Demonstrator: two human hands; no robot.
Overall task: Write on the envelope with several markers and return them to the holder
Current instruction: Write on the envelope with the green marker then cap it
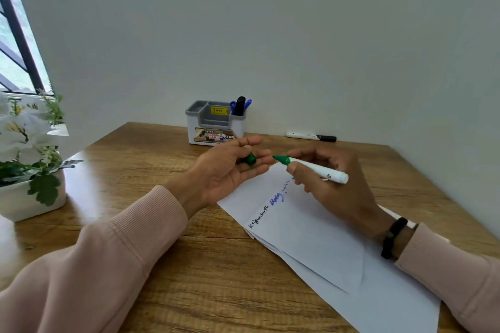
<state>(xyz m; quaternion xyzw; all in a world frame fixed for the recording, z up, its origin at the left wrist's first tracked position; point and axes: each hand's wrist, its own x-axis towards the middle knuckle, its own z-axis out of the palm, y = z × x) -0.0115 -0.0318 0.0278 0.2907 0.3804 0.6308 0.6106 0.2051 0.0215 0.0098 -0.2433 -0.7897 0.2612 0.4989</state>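
Note:
A white envelope lies slanted on the wooden table, with black, blue and green writing near its far edge. My right hand grips an uncapped green marker above the envelope, tip pointing left. My left hand is palm up just left of the tip and holds the green cap between thumb and fingers. The grey-and-white holder stands at the back of the table with blue and black markers upright in its right compartment.
A capped black marker lies on the table by the wall, right of the holder. A white pot of white flowers sits at the left edge. A window is at far left. The wall runs close behind and to the right.

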